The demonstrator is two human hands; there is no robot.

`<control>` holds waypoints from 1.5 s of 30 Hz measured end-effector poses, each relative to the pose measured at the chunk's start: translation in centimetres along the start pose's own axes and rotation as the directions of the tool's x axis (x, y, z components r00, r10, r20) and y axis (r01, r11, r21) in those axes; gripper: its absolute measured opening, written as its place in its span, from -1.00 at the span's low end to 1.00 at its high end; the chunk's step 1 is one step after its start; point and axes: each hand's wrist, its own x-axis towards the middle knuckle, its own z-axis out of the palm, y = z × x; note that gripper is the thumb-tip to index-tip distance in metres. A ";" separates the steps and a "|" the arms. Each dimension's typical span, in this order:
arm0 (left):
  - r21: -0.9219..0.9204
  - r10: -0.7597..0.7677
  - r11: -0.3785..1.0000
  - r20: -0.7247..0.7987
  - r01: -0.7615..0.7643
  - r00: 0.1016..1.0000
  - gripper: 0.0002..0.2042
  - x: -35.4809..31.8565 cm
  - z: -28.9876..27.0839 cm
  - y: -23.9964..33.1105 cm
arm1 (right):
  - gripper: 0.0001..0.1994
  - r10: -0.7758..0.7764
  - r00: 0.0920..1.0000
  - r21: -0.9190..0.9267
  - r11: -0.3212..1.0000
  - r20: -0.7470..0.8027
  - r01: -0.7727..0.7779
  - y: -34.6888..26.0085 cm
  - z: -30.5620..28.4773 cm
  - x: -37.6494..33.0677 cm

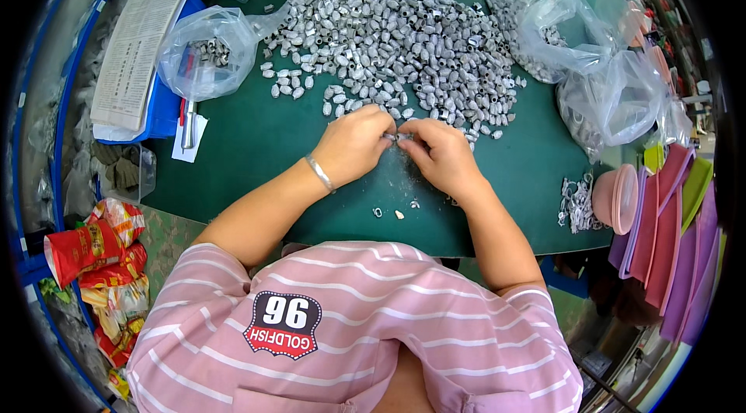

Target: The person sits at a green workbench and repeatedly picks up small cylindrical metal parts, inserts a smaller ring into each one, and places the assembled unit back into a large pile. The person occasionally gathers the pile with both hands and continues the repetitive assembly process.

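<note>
My left hand (353,142) and my right hand (441,153) meet fingertip to fingertip over the green table (256,149). Between the fingertips they pinch a small silver metal piece (395,135). Just beyond the hands spreads a big heap of similar small silver oval pieces (396,40). A metal bracelet (319,173) circles my left wrist. Two loose pieces (388,213) lie on the mat near my body.
Clear plastic bags with more silver pieces sit at left (206,52) and right (579,48). A paper sheet on a blue tray (140,44) lies far left. A pink bowl (615,197) and a small pile of metal clips (575,202) stand at right.
</note>
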 end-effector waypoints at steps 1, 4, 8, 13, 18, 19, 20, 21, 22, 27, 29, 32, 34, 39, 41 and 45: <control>-0.129 -0.003 0.992 -0.003 0.003 1.000 -0.87 -0.2 -0.3 0.2 | -0.84 0.019 1.000 0.101 0.995 0.002 -0.019 0.0 -0.2 -0.3; -0.377 -0.033 0.926 -0.047 0.013 0.998 -0.85 -1.0 -1.1 0.9 | -0.82 0.054 0.998 0.356 0.933 0.013 -0.056 -0.4 -0.8 -1.1; -0.479 0.038 0.873 -0.120 -0.091 0.992 -0.85 -1.6 -1.2 1.7 | -0.83 -0.054 0.998 0.490 0.869 -0.033 0.063 -0.1 -0.9 -1.5; -0.686 -0.052 0.726 -0.132 -0.054 0.990 -0.89 -2.2 -0.7 2.3 | -0.84 0.218 0.946 0.944 0.172 0.241 -0.281 -1.7 -1.0 -2.1; -0.880 -0.243 -0.302 0.442 0.366 0.863 -0.89 -3.1 -0.6 2.4 | -0.81 0.154 0.894 0.844 -0.427 0.421 -0.324 -1.3 -0.1 -2.4; -0.855 -0.253 -0.355 0.476 0.377 0.842 -0.88 -3.1 -0.5 2.4 | -0.83 0.146 0.887 0.817 -0.476 0.439 -0.326 -1.5 -0.2 -2.4; -0.829 -0.214 -0.405 0.496 0.386 0.842 -0.89 -3.0 -0.5 2.2 | -0.84 0.125 0.884 0.793 -0.511 0.451 -0.333 -1.4 -0.2 -2.4; -0.800 -0.174 -0.452 0.513 0.394 0.841 -0.89 -3.0 -0.5 1.9 | -0.85 0.102 0.881 0.767 -0.544 0.462 -0.340 -1.2 -0.1 -2.5; -0.769 -0.133 -0.496 0.527 0.403 0.840 -0.89 -3.0 -0.6 1.7 | -0.86 0.078 0.878 0.740 -0.576 0.472 -0.347 -1.2 0.0 -2.5; -0.846 -0.362 -0.411 0.495 0.341 0.790 -0.91 -2.4 -1.8 1.8 | -0.91 0.255 0.871 0.892 -0.295 0.420 -0.344 -0.6 -0.7 -2.5; -0.916 -0.450 -0.120 0.395 0.384 0.801 -0.92 -1.7 -2.6 0.9 | -0.89 0.451 0.823 0.882 0.143 0.346 -0.448 -0.5 -1.6 -1.8; -0.437 -0.237 0.885 -0.125 0.161 0.963 -0.87 0.0 -2.4 -0.1 | -0.86 0.289 0.956 0.219 0.936 -0.037 -0.275 0.2 -1.5 -0.4; -0.080 -0.137 0.988 -0.110 0.129 0.984 -0.86 0.9 -1.9 -0.4 | -0.84 0.135 0.988 -0.116 0.983 -0.076 -0.143 0.4 -1.2 0.6; 0.255 -0.119 0.959 -0.030 0.122 0.992 -0.86 0.9 -0.9 0.1 | -0.84 0.065 0.997 -0.361 0.930 -0.037 -0.074 0.0 -0.4 1.4; 0.242 -0.095 0.966 0.011 0.089 0.995 -0.87 0.5 -0.9 0.2 | -0.85 0.052 0.998 -0.313 0.948 -0.047 -0.064 0.2 -0.3 1.2; 0.173 -0.025 0.985 0.013 0.022 1.000 -0.88 -0.5 -0.9 -0.3 | -0.84 0.014 1.000 0.026 1.000 -0.019 -0.014 0.3 -0.7 0.5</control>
